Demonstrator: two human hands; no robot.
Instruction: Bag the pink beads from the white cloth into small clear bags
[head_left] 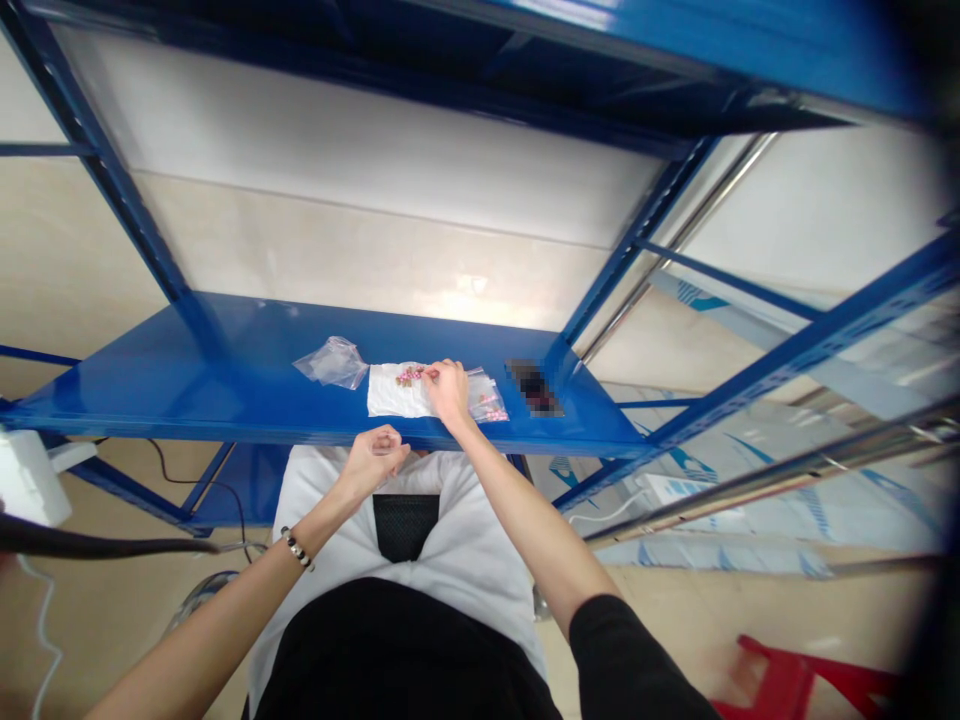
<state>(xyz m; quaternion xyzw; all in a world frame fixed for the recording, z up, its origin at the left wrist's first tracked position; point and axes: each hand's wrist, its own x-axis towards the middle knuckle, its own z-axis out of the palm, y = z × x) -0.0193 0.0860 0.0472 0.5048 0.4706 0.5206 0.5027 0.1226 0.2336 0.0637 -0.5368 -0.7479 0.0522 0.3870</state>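
Beads [409,376], tiny pink and gold ones, sat piled on a white sheet [390,397] at frame centre so they wouldn't roll off the blue shelf [225,385], right hand [448,390] pinching at them, left hand [373,460] clenched just below, clear baggies [334,361] alongside.

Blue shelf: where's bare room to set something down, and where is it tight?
Most room: the blue shelf from its left end to the crumpled clear bag. A strip also runs behind the bags to the wall. Crowded at the middle: white sheet with small pink pieces, right hand on it, small bags. Left hand hangs below the front edge.
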